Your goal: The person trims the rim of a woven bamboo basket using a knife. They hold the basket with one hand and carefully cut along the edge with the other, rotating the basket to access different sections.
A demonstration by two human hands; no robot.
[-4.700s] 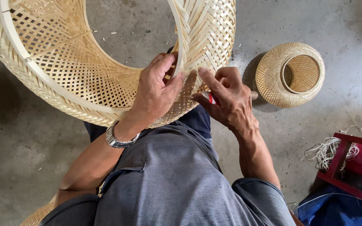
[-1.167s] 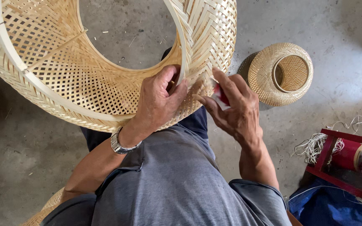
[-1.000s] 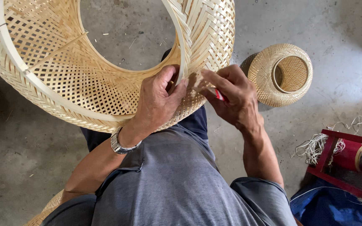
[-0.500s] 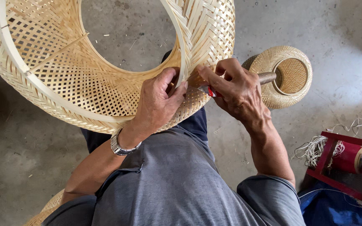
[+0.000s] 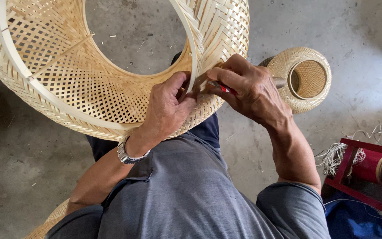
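While we look straight down from the head camera, the biggest thing before us is the large woven bamboo frame (image 5: pixel 111 75), a pale open ring that fills the picture from nine o'clock round to one o'clock, with bare concrete floor (image 5: pixel 133 26) showing through its hole. Its near rim lies over our lap, against the grey shirt (image 5: pixel 186 190) that takes up the six o'clock part of the view.

At three o'clock from the ring's near rim a small round woven basket (image 5: pixel 303 79) stands on the floor, mouth up, near the frame but apart from it. Down at four o'clock we see a red tray (image 5: pixel 368 177) holding a red spool and a tuft of pale fibre strands.

Our left hand (image 5: pixel 169 108) grips the frame's rim from inside, fingers curled and thumb pressed on the weave; a silver wristwatch (image 5: pixel 129 155) sits on that wrist. Our right hand (image 5: pixel 248 86), just at three o'clock of the left, is closed around a small red-handled tool (image 5: pixel 224 87), pinching it between thumb and forefingers, its tip at the rim's plaited edge just beside the left thumb. We cannot tell what kind of blade the tool carries.
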